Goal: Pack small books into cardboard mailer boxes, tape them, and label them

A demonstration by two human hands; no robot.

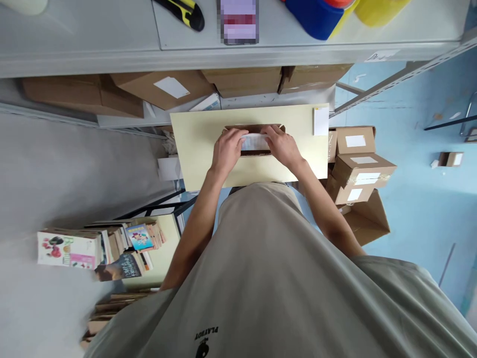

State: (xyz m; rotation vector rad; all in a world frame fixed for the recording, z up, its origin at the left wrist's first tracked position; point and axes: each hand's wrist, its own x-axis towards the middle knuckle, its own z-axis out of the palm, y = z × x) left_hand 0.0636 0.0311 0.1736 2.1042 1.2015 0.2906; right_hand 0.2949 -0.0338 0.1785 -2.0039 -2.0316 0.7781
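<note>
A small brown cardboard box (254, 128) lies on a pale yellow tabletop (201, 144) in front of me. A white label (255, 142) sits on top of the box. My left hand (227, 148) presses on the box's left side, fingers curled over the label's edge. My right hand (282, 145) rests on the right side, fingers pressed down on the label. Both hands cover most of the box.
A white paper slip (321, 121) lies at the tabletop's right corner. Stacked labelled cardboard boxes (359, 169) stand to the right on the blue floor. Books (100, 248) are piled lower left. Above is a grey shelf (112, 30) with a yellow-black cutter (186, 11) and coloured containers (316, 15).
</note>
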